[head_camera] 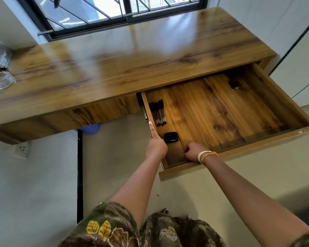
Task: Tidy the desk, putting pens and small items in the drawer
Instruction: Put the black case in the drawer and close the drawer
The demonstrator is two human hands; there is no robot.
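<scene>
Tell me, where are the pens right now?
The pens lie bunched together in the open drawer, against its left wall, just beyond the left hand and a small black case.

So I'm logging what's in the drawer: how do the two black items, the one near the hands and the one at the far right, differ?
The near black item is a flat, rounded square lying close to the pens; the far black item looks smaller and lumpier, alone near the back. The near one shows a glossy top; the far one is too blurred to make out. Both are black and rest on the drawer floor.
</scene>
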